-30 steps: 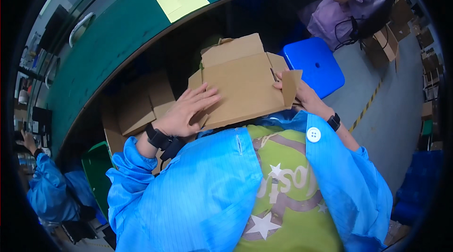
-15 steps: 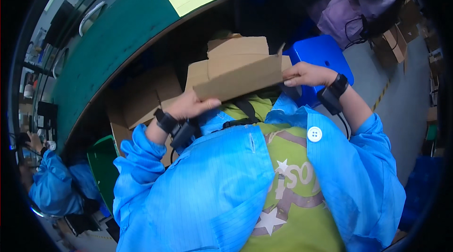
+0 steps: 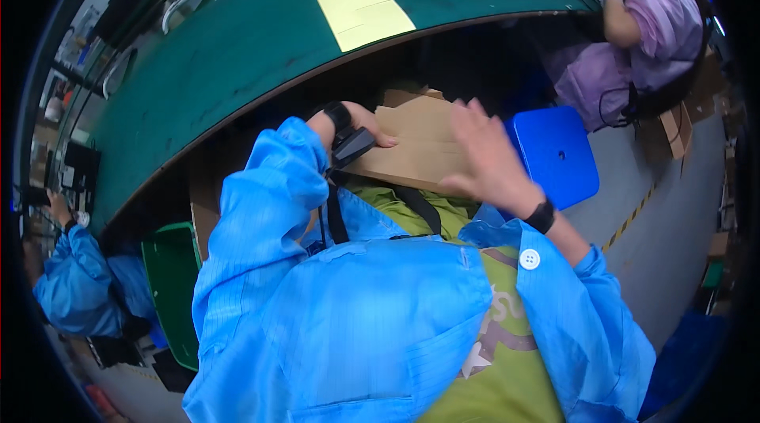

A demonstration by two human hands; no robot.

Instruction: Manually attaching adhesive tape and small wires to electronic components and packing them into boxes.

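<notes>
2 hands on 1 cardboard sheet [image 3: 416, 150].

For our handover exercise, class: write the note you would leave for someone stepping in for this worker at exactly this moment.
Left hand: resting on the flattened cardboard box, fingers on its upper face.
Right hand: open, fingers spread, over the right part of the cardboard; contact cannot be told.
The cardboard sits at the lap, below the edge of the green table, beside a blue stool.
Done: the cardboard is in hand.
Left: it is not yet formed; flaps still lie flat.
</notes>
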